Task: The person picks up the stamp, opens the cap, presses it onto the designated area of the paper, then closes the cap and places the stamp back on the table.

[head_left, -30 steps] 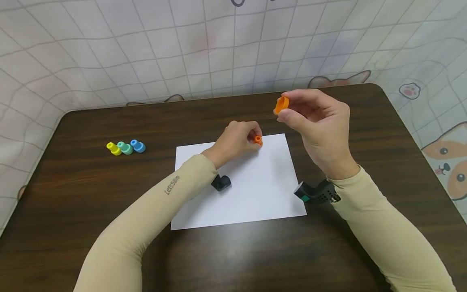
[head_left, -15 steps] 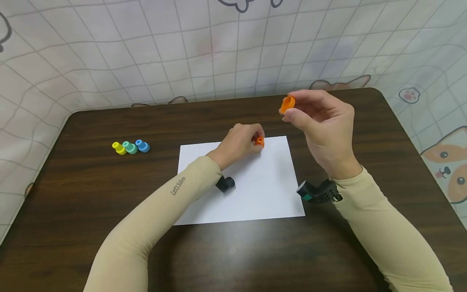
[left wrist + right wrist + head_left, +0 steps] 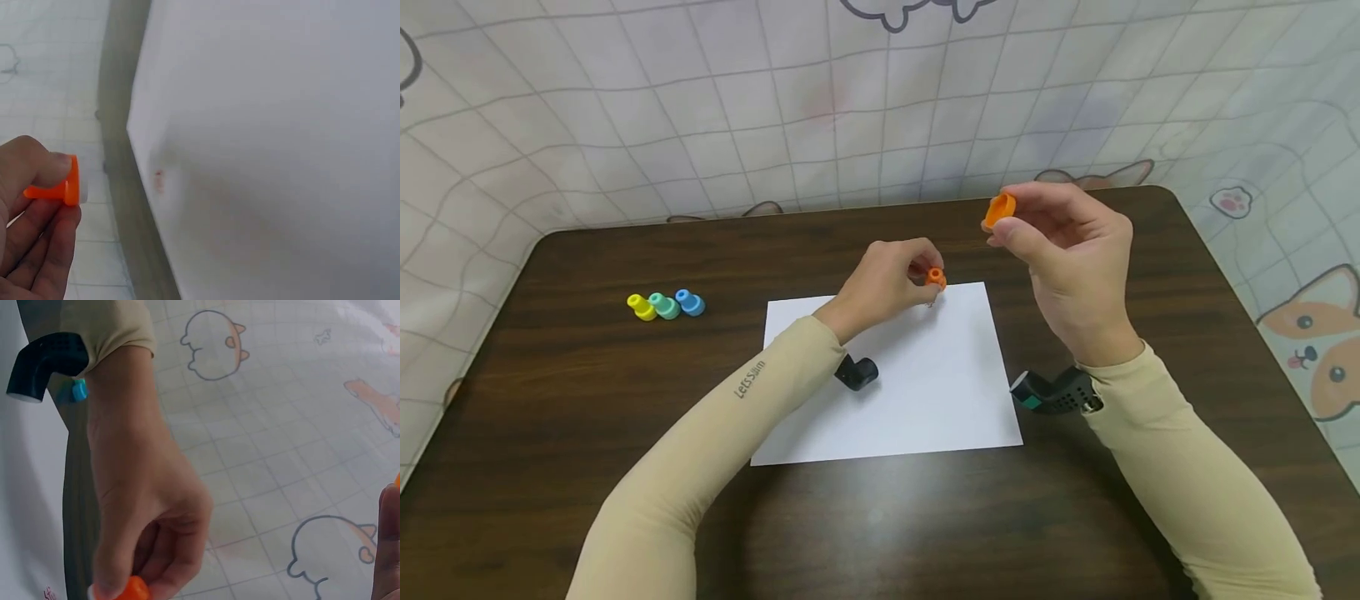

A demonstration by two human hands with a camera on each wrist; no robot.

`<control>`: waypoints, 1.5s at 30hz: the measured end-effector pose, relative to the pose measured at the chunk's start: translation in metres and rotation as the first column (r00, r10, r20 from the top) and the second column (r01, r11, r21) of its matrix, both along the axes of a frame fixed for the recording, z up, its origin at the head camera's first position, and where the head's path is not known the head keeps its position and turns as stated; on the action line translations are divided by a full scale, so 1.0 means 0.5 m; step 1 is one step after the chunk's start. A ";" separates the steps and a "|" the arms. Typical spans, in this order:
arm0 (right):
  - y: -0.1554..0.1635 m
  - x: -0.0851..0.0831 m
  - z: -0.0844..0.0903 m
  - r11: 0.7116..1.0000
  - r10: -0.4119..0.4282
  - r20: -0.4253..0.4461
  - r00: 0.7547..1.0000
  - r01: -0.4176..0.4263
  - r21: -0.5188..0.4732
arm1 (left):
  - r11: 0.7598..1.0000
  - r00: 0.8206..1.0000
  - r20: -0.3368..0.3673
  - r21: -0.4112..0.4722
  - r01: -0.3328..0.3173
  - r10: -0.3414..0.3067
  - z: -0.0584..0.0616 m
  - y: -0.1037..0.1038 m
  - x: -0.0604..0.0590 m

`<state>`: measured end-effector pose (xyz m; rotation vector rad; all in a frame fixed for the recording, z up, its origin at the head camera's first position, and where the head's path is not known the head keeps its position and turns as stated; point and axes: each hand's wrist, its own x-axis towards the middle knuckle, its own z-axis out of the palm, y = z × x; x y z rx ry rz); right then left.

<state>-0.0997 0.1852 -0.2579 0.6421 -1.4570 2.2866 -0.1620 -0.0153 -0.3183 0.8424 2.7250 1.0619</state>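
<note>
My left hand (image 3: 883, 282) pinches a small orange stamp (image 3: 936, 277) between thumb and fingers, a little above the sheet's far right part. In the left wrist view the stamp's pale face (image 3: 83, 187) is apart from the paper. A small red print (image 3: 159, 181) marks the white sheet (image 3: 940, 392) just under it. Raised to the right, my right hand (image 3: 1075, 258) holds an orange cap (image 3: 1000, 210) by thumb and fingertips, its hollow side showing. In the right wrist view only part of a right finger (image 3: 389, 544) shows.
To the left stand a yellow stamp (image 3: 641, 307), a green stamp (image 3: 664, 306) and a blue stamp (image 3: 689, 302), close together on the dark wooden table (image 3: 550, 400). A patterned curtain (image 3: 790, 100) hangs behind the table.
My left hand has lifted the orange stamp off the sheet, and a red print shows where it was. My right hand has drifted slightly right with the cap.
</note>
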 end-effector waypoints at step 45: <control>-0.041 0.013 -0.076 0.931 0.039 0.176 0.984 -0.100 0.352 | 0.589 0.902 0.413 0.700 -0.403 0.127 0.008 -0.117 0.165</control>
